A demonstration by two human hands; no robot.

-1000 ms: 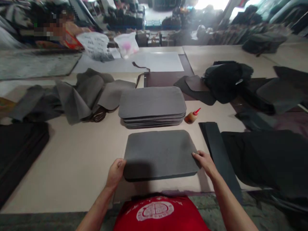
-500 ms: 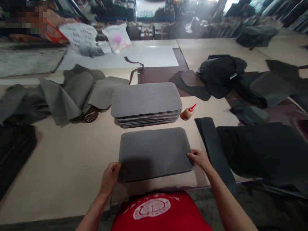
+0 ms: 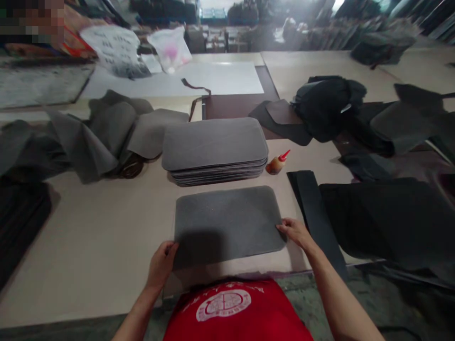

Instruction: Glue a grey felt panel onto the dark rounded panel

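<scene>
A dark grey panel [image 3: 229, 218] with rounded corners lies in front of me, close to the table's near edge. My left hand [image 3: 162, 263] is closed at its left edge, thumb and fingers pinching it. On the opposite side, my right hand [image 3: 295, 231] grips the right edge between thumb and fingertips. Just behind it stands a stack of similar grey panels [image 3: 215, 144], its top one pale and flat. Beside that stack, a small squeeze bottle [image 3: 276, 164] with a red nozzle leans to the right; brownish contents show through it.
Crumpled grey pieces [image 3: 110, 128] lie left of the stack, near a dark pile [image 3: 23, 227] at the table's left. Dark strips [image 3: 313, 208] and a large black sheet [image 3: 387, 220] are on my right. Farther back sit a black bundle [image 3: 327, 109] and white plastic bags [image 3: 113, 49].
The view has shifted slightly. Both hands keep their grip on the panel's side edges, and its front edge appears to sit a little flatter on the table.
</scene>
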